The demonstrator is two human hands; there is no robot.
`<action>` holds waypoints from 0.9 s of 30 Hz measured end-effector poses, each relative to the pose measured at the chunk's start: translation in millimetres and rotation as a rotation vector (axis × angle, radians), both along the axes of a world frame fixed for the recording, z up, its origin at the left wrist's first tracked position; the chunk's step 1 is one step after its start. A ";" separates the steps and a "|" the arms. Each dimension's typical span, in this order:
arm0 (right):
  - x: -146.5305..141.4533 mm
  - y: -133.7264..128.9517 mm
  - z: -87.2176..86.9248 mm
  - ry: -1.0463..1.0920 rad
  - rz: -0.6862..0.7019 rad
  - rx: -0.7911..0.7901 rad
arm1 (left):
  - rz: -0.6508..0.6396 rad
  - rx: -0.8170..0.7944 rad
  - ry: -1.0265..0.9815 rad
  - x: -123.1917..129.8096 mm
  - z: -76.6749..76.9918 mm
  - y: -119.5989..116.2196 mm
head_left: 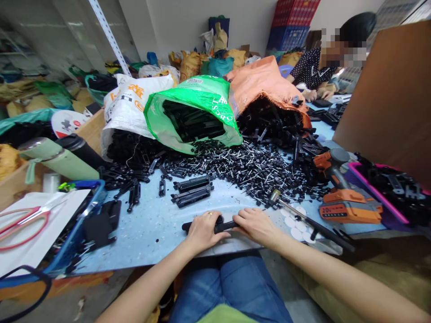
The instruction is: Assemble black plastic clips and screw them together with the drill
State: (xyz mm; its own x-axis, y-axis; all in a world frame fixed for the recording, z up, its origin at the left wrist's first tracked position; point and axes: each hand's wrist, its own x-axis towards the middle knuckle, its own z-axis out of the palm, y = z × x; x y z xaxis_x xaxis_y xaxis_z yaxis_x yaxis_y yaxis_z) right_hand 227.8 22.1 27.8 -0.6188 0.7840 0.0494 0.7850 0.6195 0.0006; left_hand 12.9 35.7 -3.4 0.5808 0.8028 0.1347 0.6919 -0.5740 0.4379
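Note:
My left hand is wrapped over a long black plastic part at the table's front edge. Closed on the right end of the same part is my right hand. Just beyond my hands, two black slotted bars lie side by side, and a smaller black piece rests to their left. Behind them spreads a pile of small black pieces with metal pins. A hammer lies slantwise to the right of my right hand, over some white discs.
An orange cordless drill stands at right beside a pink-rimmed bin. Green, white and orange sacks spill black parts at the back. Scissors lie on paper over a blue tray at left. Another person sits behind, right.

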 end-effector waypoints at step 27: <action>24.8 225.8 15.9 0.123 -0.179 0.118 | 0.237 0.092 -0.134 -76.8 31.7 49.5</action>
